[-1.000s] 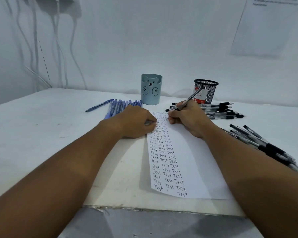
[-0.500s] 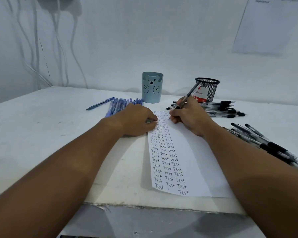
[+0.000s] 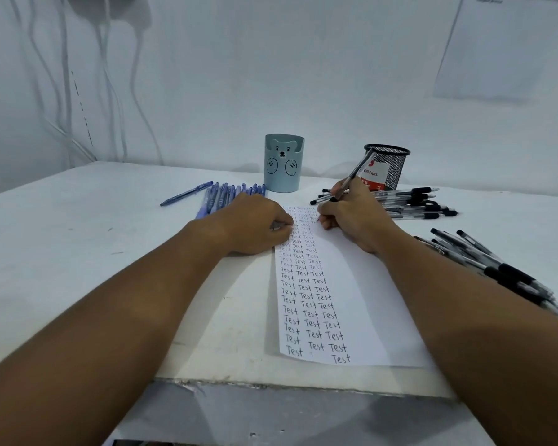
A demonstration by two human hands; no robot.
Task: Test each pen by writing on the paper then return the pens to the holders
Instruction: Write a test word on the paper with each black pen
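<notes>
White table (image 3: 78, 252). Left hand (image 3: 258, 226), fingers curled, pins paper (image 3: 361, 284) against sliding; right hand (image 3: 355, 217) grips pen (image 3: 351, 178), writing far-end entry.

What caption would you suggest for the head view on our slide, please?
Right hand writes with a pen atop the paper while the left hand steadies it.

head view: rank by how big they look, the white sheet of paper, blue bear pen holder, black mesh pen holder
1. White sheet of paper, by far the largest.
2. Blue bear pen holder.
3. Black mesh pen holder, only slightly smaller; the two holders look close in size.
</notes>
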